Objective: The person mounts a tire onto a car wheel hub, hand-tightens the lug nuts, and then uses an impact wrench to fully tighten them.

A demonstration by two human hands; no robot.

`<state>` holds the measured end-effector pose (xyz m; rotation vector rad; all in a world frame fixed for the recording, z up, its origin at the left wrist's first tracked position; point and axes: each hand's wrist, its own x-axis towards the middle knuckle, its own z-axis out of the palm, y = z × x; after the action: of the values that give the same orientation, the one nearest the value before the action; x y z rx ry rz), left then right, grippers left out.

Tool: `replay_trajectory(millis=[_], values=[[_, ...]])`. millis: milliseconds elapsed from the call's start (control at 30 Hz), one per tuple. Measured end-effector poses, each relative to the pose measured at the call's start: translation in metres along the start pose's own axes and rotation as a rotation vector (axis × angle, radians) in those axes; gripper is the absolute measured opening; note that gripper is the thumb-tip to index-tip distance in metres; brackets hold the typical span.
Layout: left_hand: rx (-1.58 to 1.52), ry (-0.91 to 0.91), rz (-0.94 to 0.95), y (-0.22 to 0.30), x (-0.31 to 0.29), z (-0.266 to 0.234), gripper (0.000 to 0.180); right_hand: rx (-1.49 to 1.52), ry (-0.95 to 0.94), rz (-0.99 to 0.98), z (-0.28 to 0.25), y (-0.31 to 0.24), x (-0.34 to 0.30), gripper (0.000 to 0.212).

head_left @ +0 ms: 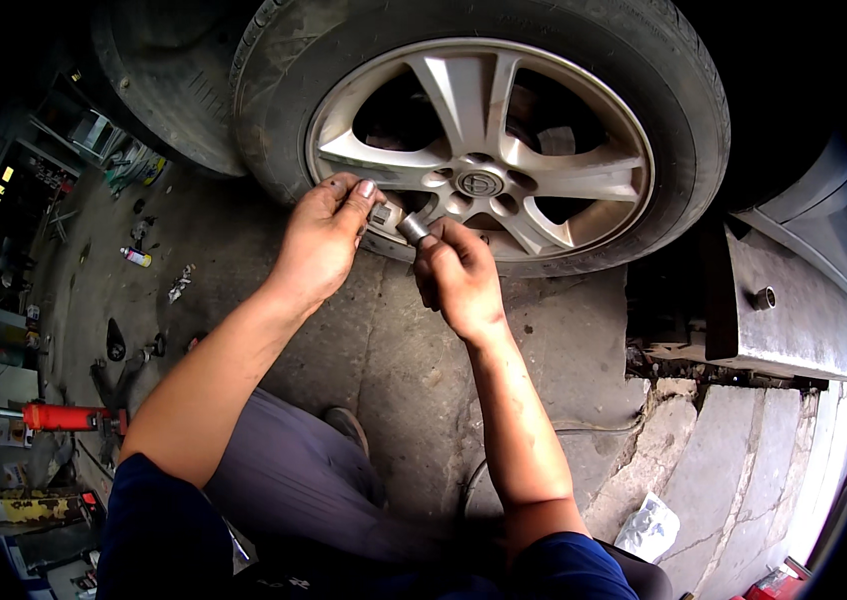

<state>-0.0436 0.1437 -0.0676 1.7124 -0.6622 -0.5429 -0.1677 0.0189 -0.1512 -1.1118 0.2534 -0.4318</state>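
Note:
In front of a car wheel, both my hands are raised close together. My left hand pinches a small metal piece between thumb and fingers; its exact kind is hard to make out. A short cylindrical steel socket sticks out of my right hand, whose fingers are curled round it. The socket's end points toward the small piece, with a narrow gap between them. Just beyond is the silver alloy rim with its spokes, inside a black tire.
Another socket-like metal cylinder rests on a grey metal block at right. A spray can lies on the stained concrete at left, near a red cylindrical tool. A crumpled white wrapper and a thin hose lie lower right.

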Motion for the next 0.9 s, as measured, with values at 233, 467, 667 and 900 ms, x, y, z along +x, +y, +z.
replay_trajectory(millis=[233,467,667,900], values=[[0.197,-0.145,0.154,-0.015,0.005,-0.001,0.014,-0.454,0.023,-0.290,-0.003,0.007,-0.004,0.017],[0.258,-0.105,0.220,-0.023,0.005,0.005,0.015,-0.149,-0.019,-0.172,-0.005,0.026,-0.003,0.010],[0.184,-0.088,0.122,-0.028,0.007,0.004,0.017,0.085,-0.095,-0.083,-0.003,0.035,-0.003,0.015],[0.126,-0.195,0.200,-0.018,0.003,0.014,0.035,0.198,-0.073,-0.101,-0.001,0.027,-0.003,0.020]])
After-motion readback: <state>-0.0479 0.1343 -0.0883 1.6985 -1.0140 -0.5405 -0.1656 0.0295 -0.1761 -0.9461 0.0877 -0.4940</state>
